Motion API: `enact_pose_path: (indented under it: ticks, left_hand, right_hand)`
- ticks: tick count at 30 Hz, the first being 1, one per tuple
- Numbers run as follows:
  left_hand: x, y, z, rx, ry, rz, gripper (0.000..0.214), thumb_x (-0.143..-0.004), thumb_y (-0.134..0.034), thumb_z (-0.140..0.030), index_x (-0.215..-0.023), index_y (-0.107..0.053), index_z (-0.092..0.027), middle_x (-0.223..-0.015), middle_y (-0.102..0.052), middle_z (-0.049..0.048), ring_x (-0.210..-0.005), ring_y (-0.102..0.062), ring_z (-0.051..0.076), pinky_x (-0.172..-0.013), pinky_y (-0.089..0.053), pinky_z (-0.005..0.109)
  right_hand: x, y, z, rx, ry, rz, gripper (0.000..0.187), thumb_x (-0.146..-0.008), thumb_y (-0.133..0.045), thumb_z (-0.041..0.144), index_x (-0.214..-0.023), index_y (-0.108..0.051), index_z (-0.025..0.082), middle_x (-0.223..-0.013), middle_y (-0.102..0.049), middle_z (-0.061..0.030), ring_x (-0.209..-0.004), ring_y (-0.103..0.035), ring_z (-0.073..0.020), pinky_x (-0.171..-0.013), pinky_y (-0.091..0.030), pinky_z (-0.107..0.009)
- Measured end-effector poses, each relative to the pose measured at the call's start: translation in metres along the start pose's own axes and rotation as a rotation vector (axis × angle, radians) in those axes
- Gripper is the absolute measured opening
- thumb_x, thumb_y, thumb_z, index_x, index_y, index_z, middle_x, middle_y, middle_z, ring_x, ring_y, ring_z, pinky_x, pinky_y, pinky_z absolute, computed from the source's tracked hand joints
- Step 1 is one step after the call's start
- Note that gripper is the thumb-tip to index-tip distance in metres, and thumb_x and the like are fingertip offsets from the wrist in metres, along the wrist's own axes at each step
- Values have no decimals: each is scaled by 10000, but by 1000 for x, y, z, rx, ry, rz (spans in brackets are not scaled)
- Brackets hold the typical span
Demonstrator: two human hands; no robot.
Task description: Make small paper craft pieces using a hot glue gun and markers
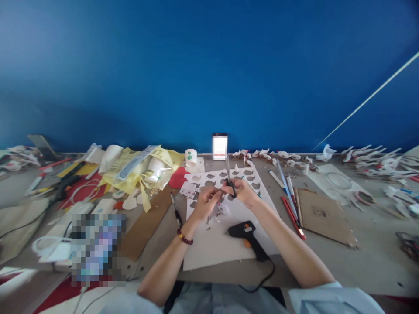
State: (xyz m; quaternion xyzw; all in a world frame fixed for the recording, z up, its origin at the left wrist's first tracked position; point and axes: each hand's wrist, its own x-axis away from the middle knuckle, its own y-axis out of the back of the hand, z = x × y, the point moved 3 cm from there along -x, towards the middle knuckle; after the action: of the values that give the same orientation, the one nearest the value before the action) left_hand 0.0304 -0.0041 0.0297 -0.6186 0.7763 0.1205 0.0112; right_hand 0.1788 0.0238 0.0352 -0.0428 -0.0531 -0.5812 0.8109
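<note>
My right hand (pixel 241 192) is closed round the black handles of a pair of scissors (pixel 231 188), whose blades point up and away from me. Close beside it, my left hand (pixel 208 201) has its fingers pinched together; whatever sits between them is too small to make out. Both hands are over a large white sheet (pixel 209 255) with rows of leaf-like holes cut out of its far part. Small white scraps (pixel 224 210) lie beneath the hands. Nearer to me on the sheet rests a black glue gun (pixel 250 237) with an orange trigger, its cord running toward me.
A paper cup (pixel 190 158) and a lit phone (pixel 220 147) stand by the blue wall. Yellow plastic packaging (pixel 153 168) covers the left back. Markers (pixel 292 217) and brown cardboard (pixel 322 214) lie to the right, with several white bird-like shapes (pixel 373 161) beyond. A blurred-out device (pixel 98 248) is front left.
</note>
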Motion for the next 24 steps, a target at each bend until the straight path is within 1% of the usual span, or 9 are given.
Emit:
enact_pose_path:
  ticks: [2,5,8,11,14,17,19,22,24]
  left_hand:
    - [0,1,-2,-24,-15,-45,303,-827,-519,-431,-681,-573,-172,-651,-534,4,-632,-510,124,-578,-408,238]
    - [2,2,-4,-38,-30,-79,294,-826,-521,-432,-691,-574,-176,-666,-533,3,-634,-505,123,-578,-415,238]
    - [3,2,-4,-22,-14,-83,294,-827,-519,-431,-687,-564,-176,-657,-522,-4,-620,-496,118,-576,-413,237]
    - [3,2,-3,5,2,-59,297,-832,-512,-427,-680,-558,-176,-633,-502,-10,-605,-482,115,-546,-391,229]
    - [2,2,-2,38,2,-44,301,-832,-513,-421,-674,-568,-171,-624,-498,-7,-594,-477,114,-529,-376,226]
    - [1,3,0,61,5,-56,297,-819,-533,-420,-678,-590,-164,-633,-524,6,-597,-488,120,-543,-382,238]
    - [1,4,0,94,14,-66,298,-804,-549,-424,-661,-583,-165,-629,-528,7,-597,-494,123,-556,-389,246]
    - [0,7,-1,144,33,-100,311,-783,-565,-434,-619,-547,-171,-578,-502,-9,-571,-477,119,-555,-377,250]
    - [0,10,-2,151,44,-116,312,-782,-566,-429,-608,-539,-172,-554,-496,-13,-563,-465,118,-550,-359,249]
  right_hand:
    - [0,-2,-1,-32,9,-36,320,-642,-702,425,-745,-624,132,-586,-537,21,-519,-425,-80,-483,-307,-222]
    - [1,-6,-1,-60,2,-76,338,-636,-695,447,-748,-631,134,-589,-540,18,-517,-423,-83,-483,-304,-228]
    - [2,-8,0,-76,-13,-97,361,-620,-701,463,-755,-632,136,-589,-541,19,-513,-415,-81,-486,-303,-231]
    - [3,-10,-1,-84,-8,-99,388,-609,-705,480,-770,-633,135,-588,-541,18,-511,-406,-83,-491,-307,-239]
    - [2,-11,-3,-86,-14,-64,397,-624,-697,487,-787,-630,132,-601,-547,12,-515,-411,-86,-486,-300,-240]
    - [1,-10,-3,-75,-18,-15,388,-647,-688,483,-803,-622,134,-621,-552,10,-515,-412,-81,-480,-297,-233]
    - [1,-8,-1,-49,-11,-4,378,-666,-679,482,-809,-611,139,-631,-552,13,-517,-416,-78,-482,-305,-228]
    - [2,0,4,54,-14,-3,370,-691,-666,492,-802,-579,150,-635,-552,15,-523,-425,-79,-488,-327,-222]
    - [3,6,8,143,-19,80,366,-717,-647,505,-787,-555,158,-640,-553,13,-536,-443,-84,-496,-343,-219]
